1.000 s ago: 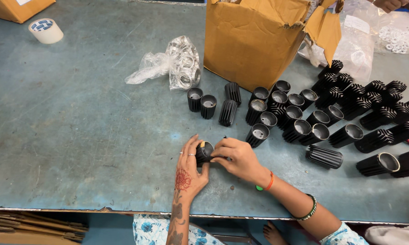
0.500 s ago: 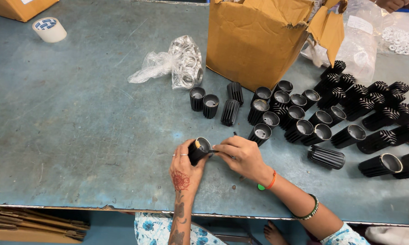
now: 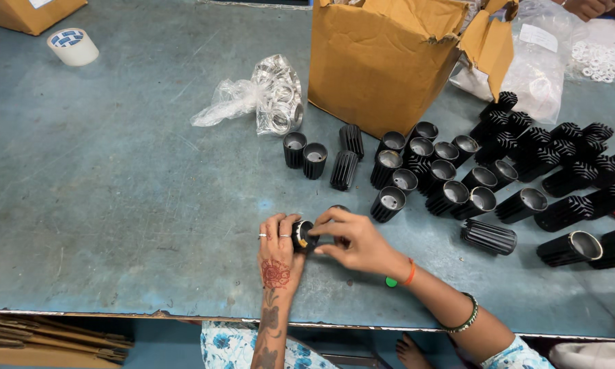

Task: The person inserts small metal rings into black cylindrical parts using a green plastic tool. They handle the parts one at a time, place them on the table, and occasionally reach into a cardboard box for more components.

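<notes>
We have the black finned cylinder [image 3: 303, 234] off the table, near the front edge of the blue-grey worktable [image 3: 116, 205], pinched between both hands. Left hand [image 3: 277, 254] is curled around its left side and back, fingers [image 3: 282, 225] closed over the body; right hand [image 3: 355, 240] comes in from the right, thumb and forefinger narrowed onto its open end, where an orange-yellow edge shows. We can't tell whether that is an insert or just the inner rim, since the fingers cover most of it. Judging from the same parts lying about, it looks like a rigid ribbed sleeve, probably metal or hard plastic: stiff, no give, moderately light for one hand. The ribs run lengthwise, so grip across them should bite well and resist twisting; sliding along the axis is the slippery direction. Best hold is around the ribbed barrel mid-length, leaving the mouth clear, which is roughly how the left hand has it. Thin fins could chip or bend if dropped, we'd guess. Part sits touching the left palm side and the right fingertips, axis roughly horizontal, mouth towards the right hand. Behind it stands a row of upright sleeves [image 3: 389, 203], more lie on their sides to the right [image 3: 488, 236], with the cardboard box [image 3: 382, 61], the bag of metal rings [image 3: 276, 102] and the tape roll [image 3: 73, 46] well apart.
</notes>
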`<state>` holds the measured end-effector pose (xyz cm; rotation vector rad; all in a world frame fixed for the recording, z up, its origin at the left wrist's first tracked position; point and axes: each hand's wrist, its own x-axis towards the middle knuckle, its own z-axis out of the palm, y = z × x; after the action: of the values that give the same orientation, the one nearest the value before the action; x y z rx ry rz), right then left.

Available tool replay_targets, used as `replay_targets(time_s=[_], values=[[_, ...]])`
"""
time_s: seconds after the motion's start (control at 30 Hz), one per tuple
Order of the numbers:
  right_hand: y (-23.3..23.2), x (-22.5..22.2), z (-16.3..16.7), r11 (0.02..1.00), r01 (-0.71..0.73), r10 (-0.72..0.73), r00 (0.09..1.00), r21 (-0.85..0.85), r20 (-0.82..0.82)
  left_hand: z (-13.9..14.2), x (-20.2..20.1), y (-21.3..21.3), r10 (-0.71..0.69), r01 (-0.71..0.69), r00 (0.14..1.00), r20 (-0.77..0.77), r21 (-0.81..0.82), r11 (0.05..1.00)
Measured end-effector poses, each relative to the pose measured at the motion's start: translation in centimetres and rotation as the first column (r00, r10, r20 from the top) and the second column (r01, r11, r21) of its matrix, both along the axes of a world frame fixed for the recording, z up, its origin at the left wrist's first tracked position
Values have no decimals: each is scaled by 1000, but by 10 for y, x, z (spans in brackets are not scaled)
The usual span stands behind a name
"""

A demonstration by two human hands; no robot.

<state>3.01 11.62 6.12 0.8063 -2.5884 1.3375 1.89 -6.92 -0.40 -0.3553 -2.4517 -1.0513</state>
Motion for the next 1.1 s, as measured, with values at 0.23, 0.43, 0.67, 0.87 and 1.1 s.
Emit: replay_targets(time_s=[0.23,0.43,0.67,0.87,1.1], values=[[-1,5,0,990,-61,84,978,125,-192,-2,0,4,-59,58,998,-17,-48,997],[8,2,-3,996,-42,52,990,81,-132,8,5,7,-164,166,986,-41,51,985],[10,-2,-9,995,77,-52,938,62,-343,7,8,6,-196,188,978,70,107,976],[9,-4,-14,984,163,-119,893,66,-433,-2,4,6,-36,32,998,56,63,997],[7,-2,-13,979,203,-179,910,24,-374,-4,4,9,56,-56,998,40,-1,998]])
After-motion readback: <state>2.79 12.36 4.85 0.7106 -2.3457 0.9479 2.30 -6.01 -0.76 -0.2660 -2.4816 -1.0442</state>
